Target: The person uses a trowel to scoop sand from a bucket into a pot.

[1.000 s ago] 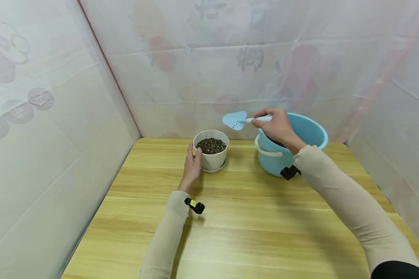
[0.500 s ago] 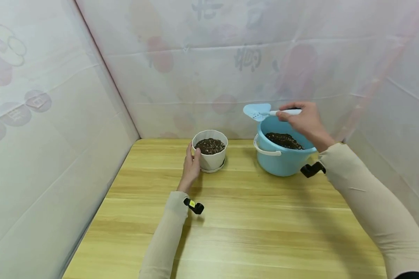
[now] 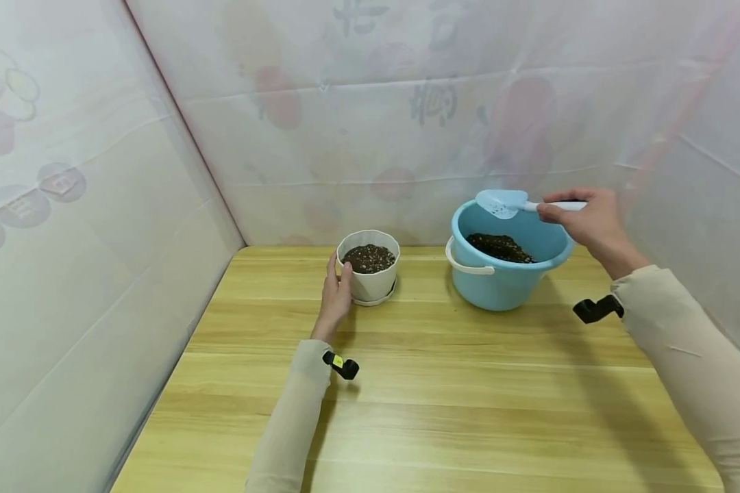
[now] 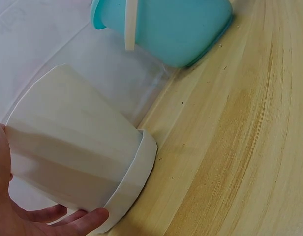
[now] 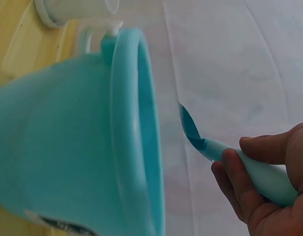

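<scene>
A: Left side first. What's by the corner of the wooden table (image 3: 444, 383)?

B: White flower pot (image 3: 368, 266), upright on its white saucer (image 3: 376, 300), filled with dark soil (image 3: 368, 257). Sits toward the back edge, near the draped white sheeting (image 3: 99, 205).

A: Left hand (image 3: 336, 294)?

B: Resting against the pot's left wall. Fingers fairly straight, laid along the side; thumb tip near the rim. Left wrist view: fingertips (image 4: 87, 219) reach the saucer's edge, palm against the pot wall. Not a tight grip, more a steadying touch.

A: Middle?

B: Bare tabletop between pot and bucket. The two stand near each other, not touching.

A: Right side.

B: Blue bucket (image 3: 506, 277), upright, white handle (image 3: 469, 263) folded down on its left rim. Dark soil low inside it. Over the bucket's back rim hangs a small blue trowel (image 3: 499, 203), blade roughly level, a few specks stuck on it, no visible load.

A: Right hand (image 3: 592, 222)?

B: Fingers curled around the trowel's pale handle, pinching it from above, just right of the bucket. Right wrist view confirms fingers (image 5: 240, 184) wrapped on the handle, blade above the bucket's mouth.
</scene>
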